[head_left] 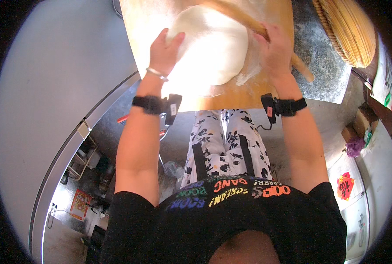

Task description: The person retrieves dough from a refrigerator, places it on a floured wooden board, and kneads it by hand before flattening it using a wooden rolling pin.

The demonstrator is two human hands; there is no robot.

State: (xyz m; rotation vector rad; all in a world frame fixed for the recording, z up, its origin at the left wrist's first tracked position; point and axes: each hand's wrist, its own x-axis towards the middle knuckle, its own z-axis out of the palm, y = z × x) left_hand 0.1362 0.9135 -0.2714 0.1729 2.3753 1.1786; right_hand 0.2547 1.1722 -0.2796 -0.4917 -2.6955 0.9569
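A broad round sheet of pale dough [212, 43] lies on a wooden board [196, 105], its near left part washed out by glare. My left hand [165, 49] is at the dough's left edge, thumb and fingers spread. In my right hand [275, 49] is a long wooden rolling pin [239, 16], gripped near its right end. The pin slants across the far right part of the dough; whether it touches the sheet I cannot tell. Its near end sticks out past the board's right edge. White flour [245, 77] is smeared beside the dough.
Right of the board is a grey speckled surface [321, 66], with a woven straw item [351, 29] at its far side. A large pale panel [64, 66] fills the left. Lower right, a purple bag [355, 147] sits near cardboard boxes [364, 120].
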